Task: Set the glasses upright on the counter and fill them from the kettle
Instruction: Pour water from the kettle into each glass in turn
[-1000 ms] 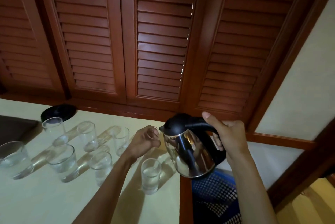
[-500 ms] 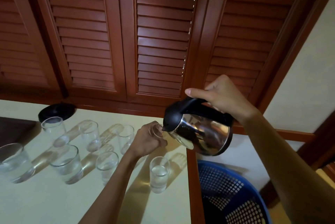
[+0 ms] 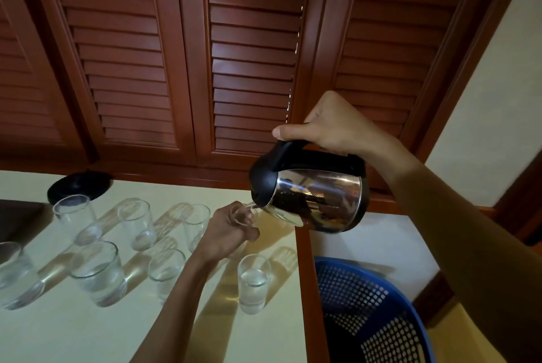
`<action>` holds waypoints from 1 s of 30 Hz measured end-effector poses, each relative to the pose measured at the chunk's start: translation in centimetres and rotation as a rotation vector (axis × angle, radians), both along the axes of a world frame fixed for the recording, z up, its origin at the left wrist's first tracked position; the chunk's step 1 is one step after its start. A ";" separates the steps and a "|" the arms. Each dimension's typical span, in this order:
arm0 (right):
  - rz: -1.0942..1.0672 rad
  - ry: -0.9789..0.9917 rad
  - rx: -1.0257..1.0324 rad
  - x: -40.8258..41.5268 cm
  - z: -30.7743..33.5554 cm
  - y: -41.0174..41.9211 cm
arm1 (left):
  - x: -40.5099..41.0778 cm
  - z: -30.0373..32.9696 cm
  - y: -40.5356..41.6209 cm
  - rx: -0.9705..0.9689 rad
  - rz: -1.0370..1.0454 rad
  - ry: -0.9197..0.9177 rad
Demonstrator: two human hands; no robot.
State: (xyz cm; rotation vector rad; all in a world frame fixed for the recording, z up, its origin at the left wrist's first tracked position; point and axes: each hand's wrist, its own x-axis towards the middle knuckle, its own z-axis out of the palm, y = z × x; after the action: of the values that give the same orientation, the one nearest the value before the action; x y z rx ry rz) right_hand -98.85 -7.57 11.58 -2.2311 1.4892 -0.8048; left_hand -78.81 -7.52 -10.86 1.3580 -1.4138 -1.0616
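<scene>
Kettle [image 3: 316,198] pours; left hand [image 3: 225,233] hides glass [image 3: 243,213].

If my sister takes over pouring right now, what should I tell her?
Right hand grips the kettle handle, tipped, spout at the glass the left hand holds steady at the counter back right.
Done: all glasses stand upright; the front four look filled, including the small one by the edge.
Left: finish this glass, then the three back-row glasses, which look nearly empty.
</scene>
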 end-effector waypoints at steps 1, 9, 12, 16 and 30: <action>0.001 0.002 -0.002 0.0 0.2 0.0 | 0.0 0.0 -0.1 0.005 0.005 0.003; -0.017 0.021 -0.038 -0.4 2.1 0.1 | -0.1 -0.3 0.2 0.036 0.013 0.059; -0.017 0.040 -0.049 -0.7 2.7 0.1 | 0.1 -0.5 0.2 0.044 0.028 0.052; -0.023 0.043 -0.049 -1.0 3.3 0.2 | 0.0 -0.6 0.1 0.063 0.038 0.047; -0.015 0.045 -0.043 -1.6 4.0 0.6 | -0.1 -1.5 0.7 0.071 0.034 0.057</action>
State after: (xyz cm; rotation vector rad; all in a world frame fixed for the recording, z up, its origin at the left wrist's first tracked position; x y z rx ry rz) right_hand -100.48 -6.96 15.58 -2.2865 1.5248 -0.8031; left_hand -78.87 -6.85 -12.36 1.3868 -1.3183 -1.1284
